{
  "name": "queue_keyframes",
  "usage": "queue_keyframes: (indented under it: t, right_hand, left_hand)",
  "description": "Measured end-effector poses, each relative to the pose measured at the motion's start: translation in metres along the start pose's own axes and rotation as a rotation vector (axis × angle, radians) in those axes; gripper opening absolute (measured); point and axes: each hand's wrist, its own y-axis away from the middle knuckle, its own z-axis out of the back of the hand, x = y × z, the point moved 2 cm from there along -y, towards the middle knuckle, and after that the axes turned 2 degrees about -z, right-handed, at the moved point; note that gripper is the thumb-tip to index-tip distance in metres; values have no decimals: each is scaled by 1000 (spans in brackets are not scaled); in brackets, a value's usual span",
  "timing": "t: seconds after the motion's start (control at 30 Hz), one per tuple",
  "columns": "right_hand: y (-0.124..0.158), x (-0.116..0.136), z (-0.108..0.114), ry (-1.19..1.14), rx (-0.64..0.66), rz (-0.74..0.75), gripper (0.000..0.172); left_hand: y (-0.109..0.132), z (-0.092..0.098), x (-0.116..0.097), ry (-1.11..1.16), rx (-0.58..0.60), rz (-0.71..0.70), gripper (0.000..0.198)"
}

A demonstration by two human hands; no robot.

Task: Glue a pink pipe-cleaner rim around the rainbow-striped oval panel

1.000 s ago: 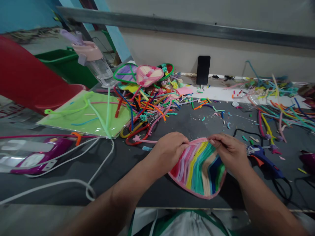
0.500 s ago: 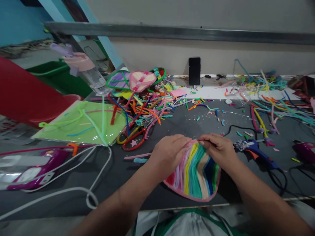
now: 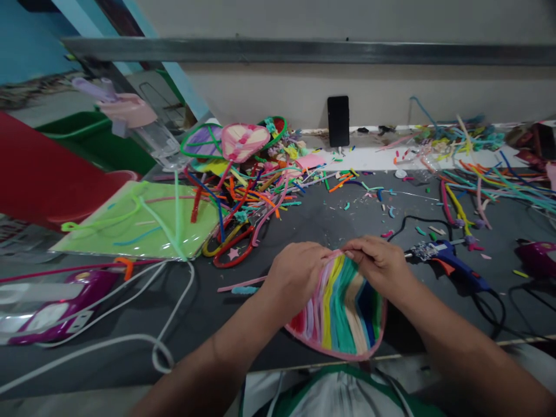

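Fingers [image 3: 324, 253] of the left hand [image 3: 295, 275] and the right hand [image 3: 380, 263] pinch the pink top edge of the striped pipe-cleaner heart [image 3: 343, 313], which lies at the near edge of the dark surface [image 3: 208, 295]. Just right lies a blue glue gun [image 3: 452, 263]. Farther back, loose pipe cleaners [image 3: 256, 197] are piled before a black phone [image 3: 337, 120].

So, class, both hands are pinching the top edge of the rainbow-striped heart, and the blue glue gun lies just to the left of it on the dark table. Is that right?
Not quite. The head view shows the blue glue gun lying to the right of the rainbow-striped heart, beside the right hand. The rest stands: the left hand and the right one both pinch the heart's top edge, over the dark table.
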Motion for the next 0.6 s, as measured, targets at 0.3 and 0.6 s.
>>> queue_keyframes:
  t: [0.3,0.6]
  right_hand:
    - [-2,-12,5,-387,114,-279,55]
    - [-4,-24,-4,-850,134,-520,33]
  left_hand:
    - [-2,1,8,104,78,275,33]
    - [-6,11,16,183,60,383,35]
